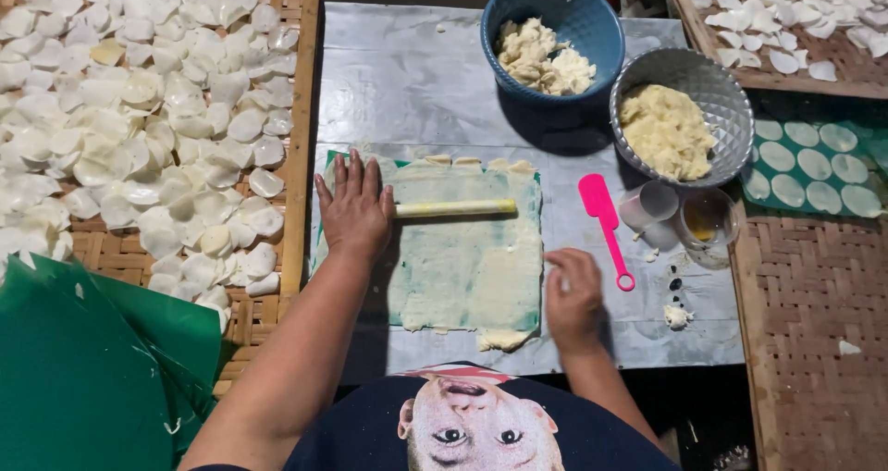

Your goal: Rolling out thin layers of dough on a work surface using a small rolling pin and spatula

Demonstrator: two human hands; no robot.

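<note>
A thin sheet of pale dough [467, 258] lies spread over a green plastic sheet on a metal work surface [407, 82]. A yellow-white rolling pin [456, 208] rests across the dough's upper part. My left hand [353, 210] lies flat, fingers spread, over the pin's left end and the dough's left edge. My right hand [573, 295] has its fingers curled at the dough's right edge, touching the metal surface; it holds nothing that I can see.
A blue bowl [573, 8] and a silver bowl [712, 78] hold dough. A pink spatula [603, 221], a small cup [647, 204] and a glass of oil [708, 219] sit right. Woven trays [301, 156] hold white dough rounds [139, 119]. Green sheets [83, 369] lie at lower left.
</note>
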